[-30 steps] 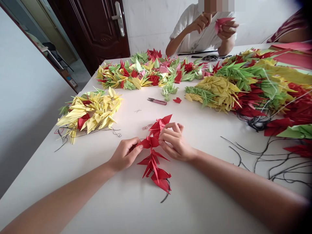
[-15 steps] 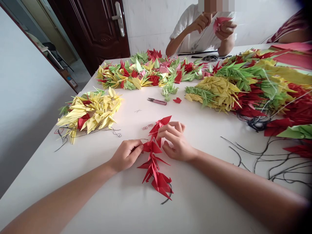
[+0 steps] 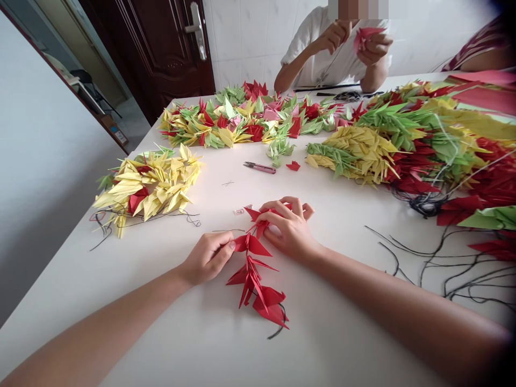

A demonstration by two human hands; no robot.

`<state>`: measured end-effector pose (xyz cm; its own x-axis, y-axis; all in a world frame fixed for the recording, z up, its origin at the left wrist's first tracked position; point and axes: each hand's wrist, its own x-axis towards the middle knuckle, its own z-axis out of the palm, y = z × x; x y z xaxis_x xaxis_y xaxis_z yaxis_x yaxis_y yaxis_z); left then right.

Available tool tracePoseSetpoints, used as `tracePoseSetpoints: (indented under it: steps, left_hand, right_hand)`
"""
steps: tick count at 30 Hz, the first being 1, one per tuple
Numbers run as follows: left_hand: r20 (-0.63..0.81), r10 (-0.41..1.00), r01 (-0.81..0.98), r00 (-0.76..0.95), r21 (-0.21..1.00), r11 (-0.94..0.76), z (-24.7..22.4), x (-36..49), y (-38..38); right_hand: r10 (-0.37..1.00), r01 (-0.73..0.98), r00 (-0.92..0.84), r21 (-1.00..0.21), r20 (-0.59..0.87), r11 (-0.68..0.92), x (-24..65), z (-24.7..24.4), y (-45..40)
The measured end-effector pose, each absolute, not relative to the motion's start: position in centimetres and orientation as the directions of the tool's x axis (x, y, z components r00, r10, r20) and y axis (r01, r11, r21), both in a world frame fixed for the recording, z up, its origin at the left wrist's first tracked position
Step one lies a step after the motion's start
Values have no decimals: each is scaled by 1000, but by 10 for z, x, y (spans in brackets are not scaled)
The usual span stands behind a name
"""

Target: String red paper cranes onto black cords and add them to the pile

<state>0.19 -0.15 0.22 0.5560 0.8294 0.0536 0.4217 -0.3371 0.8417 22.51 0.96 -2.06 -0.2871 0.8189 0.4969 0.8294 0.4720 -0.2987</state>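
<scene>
A string of red origami paper cranes (image 3: pixel 253 279) lies on the white table (image 3: pixel 322 338), its lower end trailing a black thread (image 3: pixel 280 325). My right hand (image 3: pixel 288 228) is shut on the top cranes of the string and hides part of them. My left hand (image 3: pixel 207 258) pinches the string just below, with its fingertips against a red crane (image 3: pixel 249 245). A thin dark thread (image 3: pixel 228 231) runs from my left hand towards the string.
Heaps of yellow, green and red paper cranes (image 3: pixel 147 185) (image 3: pixel 403 134) lie left and right, with a mixed heap (image 3: pixel 242 121) behind. Pink-handled thread snips (image 3: pixel 260 168) and loose black threads (image 3: pixel 455 269) lie on the table. Across it, a co-worker's hands (image 3: pixel 373 48) hold a red crane.
My right hand has closed over the top cranes and shifted slightly down. The lower cranes of the string have moved a little. My left hand stays nearly in place.
</scene>
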Motion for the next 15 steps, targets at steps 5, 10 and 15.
tracePoseSetpoints:
  steps: [5, 10, 15]
  left_hand:
    - [40, 880, 437, 474, 856, -275, 3, 2, -1]
    - [55, 902, 455, 429, 849, -269, 5, 5, -1]
    - [112, 899, 485, 423, 810, -329, 4, 8, -1]
  right_hand:
    - [830, 843, -222, -328, 511, 427, 228, -21, 12]
    - [851, 866, -159, -344, 501, 364, 227, -19, 10]
    - [850, 851, -177, -356, 496, 385, 226, -17, 9]
